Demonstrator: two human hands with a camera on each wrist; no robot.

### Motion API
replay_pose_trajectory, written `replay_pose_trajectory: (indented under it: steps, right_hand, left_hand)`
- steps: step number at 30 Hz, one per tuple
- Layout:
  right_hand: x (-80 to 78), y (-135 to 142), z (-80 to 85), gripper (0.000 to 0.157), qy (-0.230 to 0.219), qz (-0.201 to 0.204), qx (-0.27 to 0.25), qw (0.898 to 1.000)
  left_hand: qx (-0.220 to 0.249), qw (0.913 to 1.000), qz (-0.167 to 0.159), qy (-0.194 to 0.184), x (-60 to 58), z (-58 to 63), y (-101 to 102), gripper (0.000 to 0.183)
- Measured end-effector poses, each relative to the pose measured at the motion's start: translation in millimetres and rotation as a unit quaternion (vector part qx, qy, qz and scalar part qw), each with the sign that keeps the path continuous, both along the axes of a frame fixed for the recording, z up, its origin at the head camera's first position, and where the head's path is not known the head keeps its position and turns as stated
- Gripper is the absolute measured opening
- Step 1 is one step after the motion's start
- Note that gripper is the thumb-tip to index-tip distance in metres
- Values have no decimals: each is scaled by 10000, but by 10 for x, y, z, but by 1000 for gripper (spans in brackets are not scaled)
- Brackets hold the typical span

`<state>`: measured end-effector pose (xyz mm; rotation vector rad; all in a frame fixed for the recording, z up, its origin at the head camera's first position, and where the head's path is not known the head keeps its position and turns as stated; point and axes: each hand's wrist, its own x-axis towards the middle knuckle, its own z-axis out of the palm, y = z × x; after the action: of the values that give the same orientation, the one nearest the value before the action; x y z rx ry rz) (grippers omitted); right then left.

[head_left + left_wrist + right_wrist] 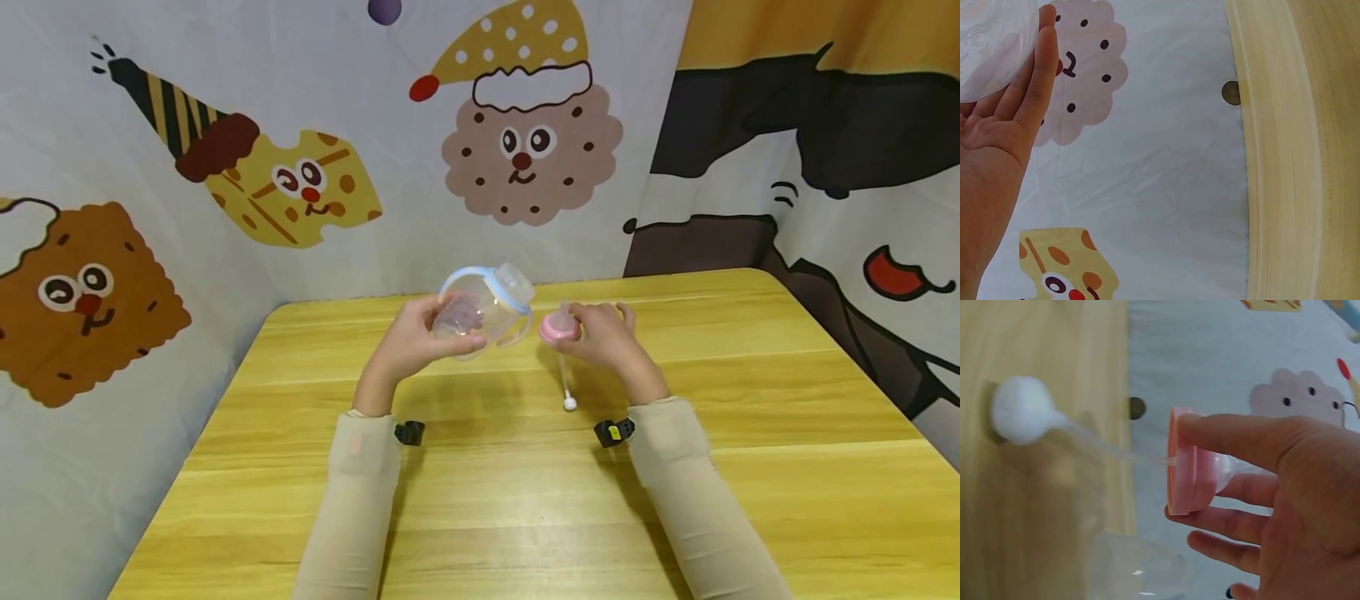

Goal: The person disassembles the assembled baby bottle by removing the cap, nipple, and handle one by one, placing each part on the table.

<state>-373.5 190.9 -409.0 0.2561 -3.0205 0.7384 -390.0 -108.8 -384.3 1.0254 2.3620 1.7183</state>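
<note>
I list, from my end of the feed: one left hand (420, 333), thumb in front and fingers behind, clamped on a clear bottle (483, 315); the bottle is held above the table (480, 508), tilted, its bare neck leaning away from these fingers toward the other hand, a pale blue ring with handles just below the neck. One right hand (607, 333), thumb and fingers pinching a pink collar (1194, 462) by its rim; the remaining fingers lie spread below, clear of it. Clear teat (1227, 469), on the palm side of the collar, between thumb and fingers. Thin straw (1119, 452), hanging down from the collar, away from the fingertips, ending in a white weight (1022, 410); whether that touches the table I cannot tell. One translucent piece (1135, 569), to the right of the right fingers, partly cut off, kind uncertain. Collar and bottle, near each other between the two hands, apart. Behind all fingers I record a cartoon-printed cloth (408, 250).
</note>
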Motion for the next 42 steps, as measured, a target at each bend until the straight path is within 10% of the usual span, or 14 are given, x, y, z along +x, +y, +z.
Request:
replay_pose_trajectory:
  steps: [42]
  right_hand:
    - [-77,-162,-371,82,104,-478,791,9957]
  left_hand:
    - [36,10000,13,-89,32,26,12,48]
